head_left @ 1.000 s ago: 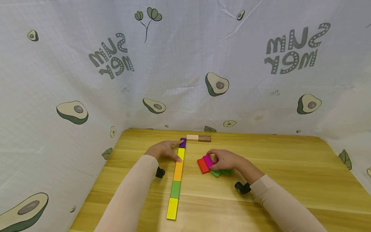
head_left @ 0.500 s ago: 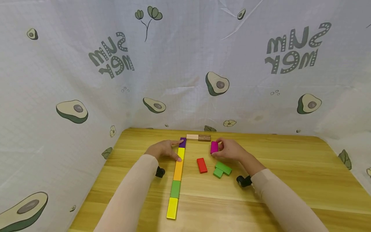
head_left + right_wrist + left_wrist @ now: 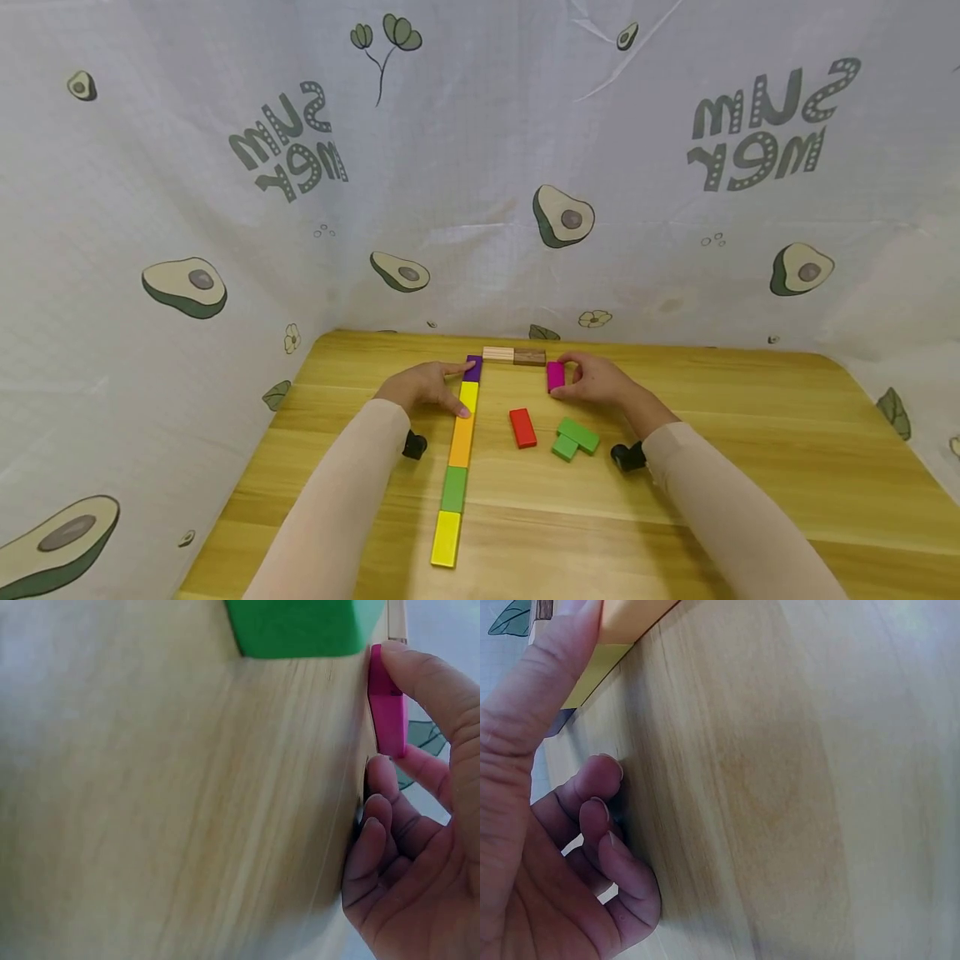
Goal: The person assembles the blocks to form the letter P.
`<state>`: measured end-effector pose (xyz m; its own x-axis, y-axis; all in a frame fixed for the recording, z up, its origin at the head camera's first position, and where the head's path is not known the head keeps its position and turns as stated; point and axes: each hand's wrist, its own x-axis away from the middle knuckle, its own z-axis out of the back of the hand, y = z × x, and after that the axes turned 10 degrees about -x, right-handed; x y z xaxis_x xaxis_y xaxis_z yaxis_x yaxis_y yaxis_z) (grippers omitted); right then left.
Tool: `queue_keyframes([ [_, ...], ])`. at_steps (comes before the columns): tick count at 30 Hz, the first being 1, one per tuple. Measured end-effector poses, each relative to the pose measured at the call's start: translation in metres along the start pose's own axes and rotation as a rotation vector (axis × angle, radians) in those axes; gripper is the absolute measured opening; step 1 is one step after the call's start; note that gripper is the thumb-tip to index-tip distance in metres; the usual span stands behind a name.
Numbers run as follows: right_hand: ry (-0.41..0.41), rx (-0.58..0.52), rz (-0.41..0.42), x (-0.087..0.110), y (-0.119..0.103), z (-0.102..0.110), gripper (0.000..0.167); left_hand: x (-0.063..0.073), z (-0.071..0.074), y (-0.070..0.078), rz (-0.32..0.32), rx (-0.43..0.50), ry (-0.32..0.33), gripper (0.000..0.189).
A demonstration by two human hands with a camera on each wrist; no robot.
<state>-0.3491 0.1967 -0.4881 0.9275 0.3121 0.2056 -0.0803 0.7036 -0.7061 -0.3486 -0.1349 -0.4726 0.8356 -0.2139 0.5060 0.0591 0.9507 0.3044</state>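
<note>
With thumb and index finger my right hand point(image 3: 600, 381) pinches a magenta block point(image 3: 555, 377) by its two ends. The block stands at the right end of a dark brown wooden block point(image 3: 529, 357). My left hand point(image 3: 423, 388) lies along a line of end-to-end blocks. Its index finger touches the purple block point(image 3: 472, 367) at the far end. The thumb rests where a yellow block point(image 3: 468, 395) meets an orange block point(image 3: 461, 442). In the left wrist view the other fingers point(image 3: 600, 776) are loosely bent beside the row.
Nearer in the row come a green block point(image 3: 453, 489) and another yellow block point(image 3: 446, 539). A pale wooden block point(image 3: 498, 354) joins the purple and brown ones. A red block point(image 3: 522, 427) and two touching green blocks point(image 3: 577, 436) lie loose. A printed curtain point(image 3: 465, 167) stands behind the table.
My right hand has carried the magenta block from beside the red block away to the far edge, next to the brown block. My left hand stays in place.
</note>
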Motion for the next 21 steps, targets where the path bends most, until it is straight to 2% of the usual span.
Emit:
queue_keyframes([
  [6, 0.002, 0.007, -0.002, 0.0001, 0.0005, -0.0016, 0.074, 0.0, -0.0002, 0.0001, 0.013, 0.036, -0.016, 0.1],
  [21, 0.01, 0.019, 0.008, -0.0018, 0.0033, -0.0011, 0.076, 0.0017, 0.001, 0.0012, 0.014, 0.037, -0.011, 0.1],
])
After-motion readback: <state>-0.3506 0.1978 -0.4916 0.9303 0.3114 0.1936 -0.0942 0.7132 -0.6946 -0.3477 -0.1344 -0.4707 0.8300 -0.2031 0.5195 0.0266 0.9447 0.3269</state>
